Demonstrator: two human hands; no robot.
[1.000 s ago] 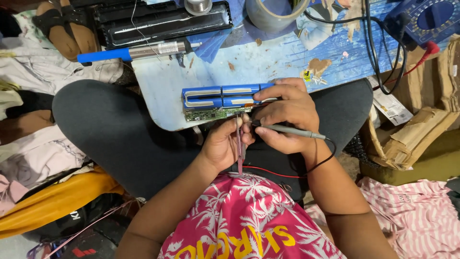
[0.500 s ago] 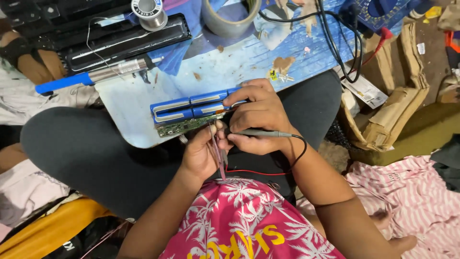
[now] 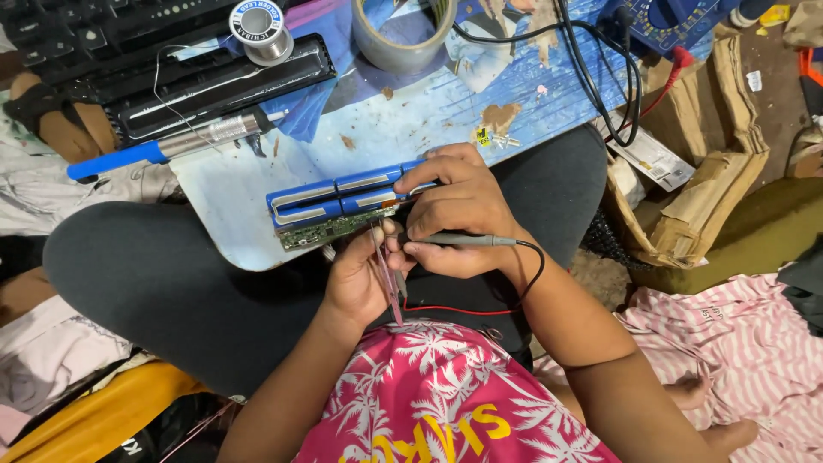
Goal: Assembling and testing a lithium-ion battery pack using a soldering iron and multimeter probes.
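The left hand (image 3: 360,279) was closed on a thin pink-handled tool, probably tweezers (image 3: 386,274), its tip held at the near edge of the battery pack (image 3: 343,193). The right hand (image 3: 459,214) gripped a grey probe (image 3: 463,241) between thumb and fingers, while its fingertips pressed down on the pack's right end; the probe tip was hidden between the two hands, so where it touched could not be told. The blue pack, with a green circuit strip (image 3: 334,230) along its near side, lay at the near edge of the pale blue worktop (image 3: 411,129) resting on the person's lap. The step looked like probing contacts on the circuit strip. The next move would call for steady tips on small pads without bridging them. Farther out lay a blue-handled soldering iron (image 3: 163,147), a solder spool (image 3: 260,27), a tape roll (image 3: 405,34) and black cables (image 3: 600,77).
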